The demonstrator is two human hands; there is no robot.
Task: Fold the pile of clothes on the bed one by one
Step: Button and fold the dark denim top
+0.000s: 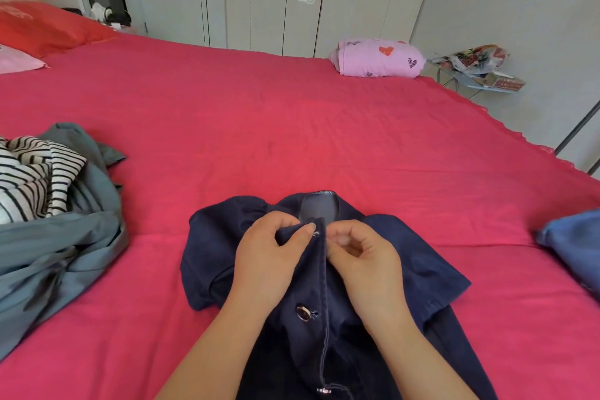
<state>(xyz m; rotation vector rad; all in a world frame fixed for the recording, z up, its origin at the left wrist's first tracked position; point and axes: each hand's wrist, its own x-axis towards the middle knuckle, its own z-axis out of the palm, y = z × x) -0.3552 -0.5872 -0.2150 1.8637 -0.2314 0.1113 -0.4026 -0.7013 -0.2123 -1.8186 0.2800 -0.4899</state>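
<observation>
The navy garment [214, 247] lies flat on the bed [292, 139] for buttoning: the left hand [269, 256] pinches the buttonhole edge, while the right hand [367, 260] curls its fingers [344, 238], seemingly pinching the button side.

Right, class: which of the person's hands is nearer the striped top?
Left. The left hand pinches the navy shirt on the side toward the striped top; the right hand grips it just beyond, farther off.

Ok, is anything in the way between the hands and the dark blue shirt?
Nothing visible: the left hand and right hand pinch the dark blue shirt near its collar. The pile lies apart, leftward.
</observation>
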